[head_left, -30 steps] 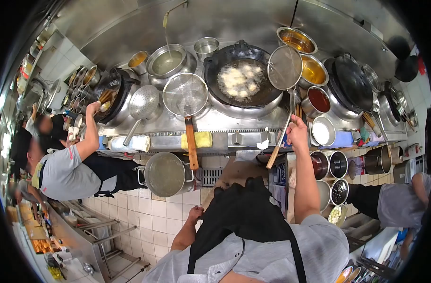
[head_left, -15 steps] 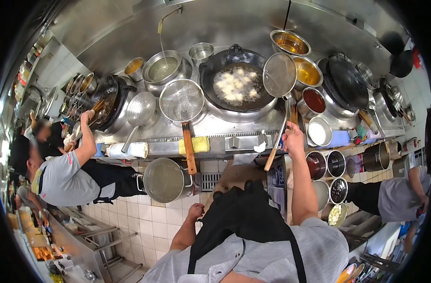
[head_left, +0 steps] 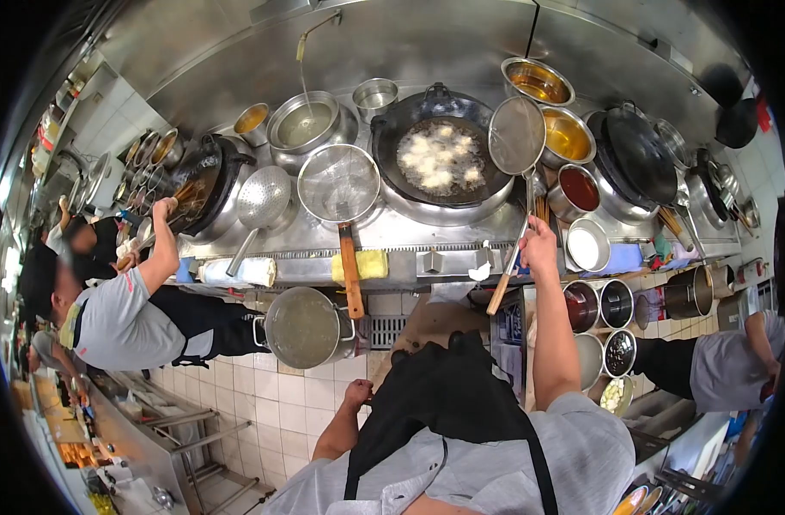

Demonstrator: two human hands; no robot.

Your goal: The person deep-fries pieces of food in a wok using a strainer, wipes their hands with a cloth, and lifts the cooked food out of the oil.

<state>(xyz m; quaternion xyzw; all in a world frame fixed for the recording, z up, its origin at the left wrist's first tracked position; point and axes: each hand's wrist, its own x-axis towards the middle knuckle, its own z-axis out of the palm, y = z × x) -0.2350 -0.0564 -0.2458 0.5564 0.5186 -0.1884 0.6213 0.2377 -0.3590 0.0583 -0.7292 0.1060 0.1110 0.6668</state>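
My right hand [head_left: 538,246] is reached forward over the stove's front edge with its fingers curled. It is beside the handle of a round mesh strainer [head_left: 517,136] and just below a bundle of thin wooden sticks [head_left: 543,209]; what the fingers grip is hidden. The strainer leans between a black wok [head_left: 392,169] and metal bowls. Pale pieces [head_left: 437,156] bubble in the wok's oil. Down beside my black apron, my left hand [head_left: 358,393] is closed, with nothing visible in it. A second mesh strainer [head_left: 339,182] with a wooden handle lies left of the wok.
A perforated ladle [head_left: 264,199] and a water pot [head_left: 311,105] are on the left. A large stockpot [head_left: 301,365] stands low at front left. Sauce pots [head_left: 617,302] line the right. Co-workers [head_left: 135,322] stand on both sides, one [head_left: 736,365] at right.
My right hand has moved slightly forward, toward the wooden sticks. The whole view has shifted a little. The pieces in the oil have drifted; my left hand stays low by the apron.
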